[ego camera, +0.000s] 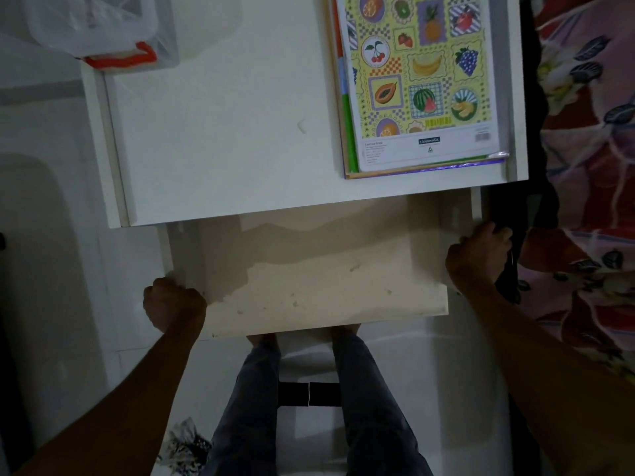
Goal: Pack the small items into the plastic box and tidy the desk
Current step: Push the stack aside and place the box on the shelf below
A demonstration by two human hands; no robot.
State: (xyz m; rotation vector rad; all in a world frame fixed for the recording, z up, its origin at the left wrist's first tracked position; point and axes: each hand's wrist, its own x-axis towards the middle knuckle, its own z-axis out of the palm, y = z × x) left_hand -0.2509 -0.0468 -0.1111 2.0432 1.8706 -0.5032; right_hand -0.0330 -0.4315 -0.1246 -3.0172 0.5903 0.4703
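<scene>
A white desk [223, 132] fills the upper view. Below its front edge a cream pull-out shelf [326, 280] is slid out toward me. My left hand [173, 302] grips the shelf's near left corner, fingers curled around the edge. My right hand [479, 257] clasps the shelf's right edge. A clear plastic box [103, 25] with an orange latch [120, 58] stands at the desk's far left corner. No small items show on the desk or shelf.
A stack of notebooks [422, 80], the top one with a fruit-pattern cover, lies at the desk's right side. A floral cloth [591, 132] lies to the right of the desk. My legs [309, 407] stand below the shelf; crumpled paper [185, 444] lies on the floor.
</scene>
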